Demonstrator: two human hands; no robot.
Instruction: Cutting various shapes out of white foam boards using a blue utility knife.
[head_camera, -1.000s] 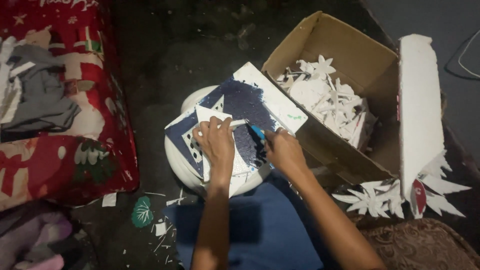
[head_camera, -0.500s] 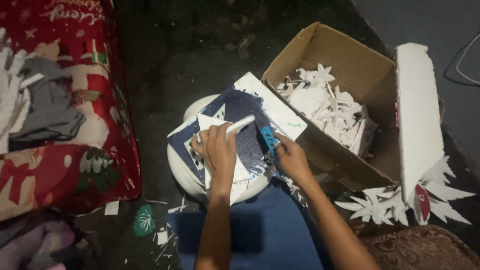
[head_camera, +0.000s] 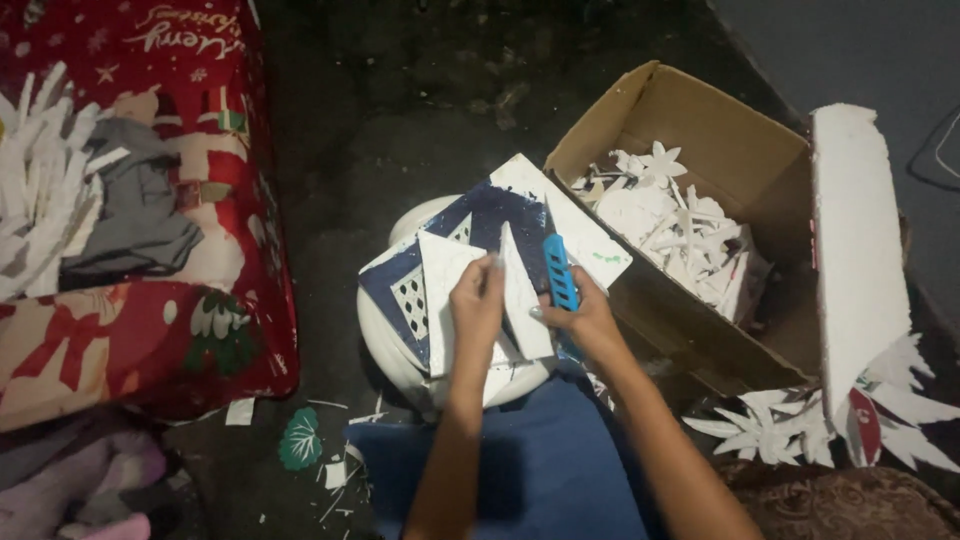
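Two hands (head_camera: 478, 300) on stiff white foam triangles (head_camera: 522, 292).

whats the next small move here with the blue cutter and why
Probably bring the blue cutter down onto the white foam piece and start a cut. The right hand holds the cutter raised beside the piece, while the left hand already presses the white sheet flat on the round stool.
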